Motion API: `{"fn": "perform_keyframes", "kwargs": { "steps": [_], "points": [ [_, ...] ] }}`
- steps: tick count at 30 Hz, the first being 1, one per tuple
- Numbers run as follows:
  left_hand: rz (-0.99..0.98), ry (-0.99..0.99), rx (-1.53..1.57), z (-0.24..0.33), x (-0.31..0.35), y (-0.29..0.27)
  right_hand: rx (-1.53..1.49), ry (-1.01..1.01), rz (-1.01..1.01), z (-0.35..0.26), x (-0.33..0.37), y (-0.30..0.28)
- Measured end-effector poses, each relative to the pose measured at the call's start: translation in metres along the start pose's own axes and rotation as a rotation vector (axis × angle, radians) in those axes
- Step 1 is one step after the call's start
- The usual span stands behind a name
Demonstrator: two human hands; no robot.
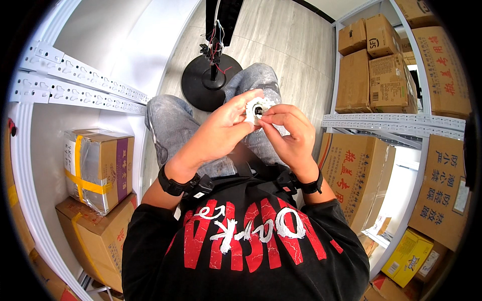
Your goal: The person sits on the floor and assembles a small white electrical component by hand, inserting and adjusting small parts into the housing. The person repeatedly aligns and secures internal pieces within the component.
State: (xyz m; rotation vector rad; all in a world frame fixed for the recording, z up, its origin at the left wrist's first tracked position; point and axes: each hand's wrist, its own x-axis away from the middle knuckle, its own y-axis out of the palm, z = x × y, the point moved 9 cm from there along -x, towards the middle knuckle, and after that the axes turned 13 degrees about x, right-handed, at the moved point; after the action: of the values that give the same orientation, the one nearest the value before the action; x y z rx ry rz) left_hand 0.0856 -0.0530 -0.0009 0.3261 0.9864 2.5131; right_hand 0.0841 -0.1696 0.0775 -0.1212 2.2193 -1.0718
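Above my lap, a small white ring-shaped part [250,109] with a dark centre sits between my hands. My left hand [221,131] has its thumb and fingers closed around the part's left side. Thumb and forefinger of my right hand [293,131] are pinched together at the part's right edge, close to the dark middle. Whether those fingertips grip the part itself or some smaller piece in it is too small to tell. Each wrist wears a black strap with a small black box.
Ahead on the grey floor stands a black pole on a round base [193,83], with loose thin wires [217,45]. White metal shelves flank me, holding taped cartons [103,168] at left and stacked cartons [354,80] at right. A yellow box [409,258] sits low at right.
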Motion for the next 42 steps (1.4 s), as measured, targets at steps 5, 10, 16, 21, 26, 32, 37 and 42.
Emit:
{"fn": "perform_keyframes", "kwargs": {
  "steps": [5,10,16,21,26,32,37,42],
  "points": [
    [-0.002,-0.008,0.052,0.001,0.0,0.002,-0.015,0.012,0.014,0.002,0.002,-0.001],
    [-0.009,-0.003,0.06,0.0,-0.001,0.003,-0.015,0.017,0.044,0.001,0.004,-0.002],
    [0.0,-0.001,0.039,0.001,0.0,0.004,0.001,-0.001,0.047,-0.002,0.004,-0.003],
    [-0.005,0.003,0.076,0.002,0.0,0.007,-0.031,0.007,0.059,-0.002,0.005,-0.006],
    [0.006,0.008,0.077,0.003,0.001,0.008,-0.033,0.008,0.064,-0.002,0.006,-0.006],
    [-0.001,0.022,0.087,0.004,0.003,0.01,-0.017,-0.007,0.061,-0.004,0.007,-0.007],
    [-0.001,0.019,0.063,0.005,0.005,0.008,-0.022,-0.023,0.058,-0.007,0.007,-0.006],
    [0.018,-0.065,-0.007,0.005,0.002,0.009,0.0,-0.048,0.064,-0.011,0.005,-0.01]
  ]
}}
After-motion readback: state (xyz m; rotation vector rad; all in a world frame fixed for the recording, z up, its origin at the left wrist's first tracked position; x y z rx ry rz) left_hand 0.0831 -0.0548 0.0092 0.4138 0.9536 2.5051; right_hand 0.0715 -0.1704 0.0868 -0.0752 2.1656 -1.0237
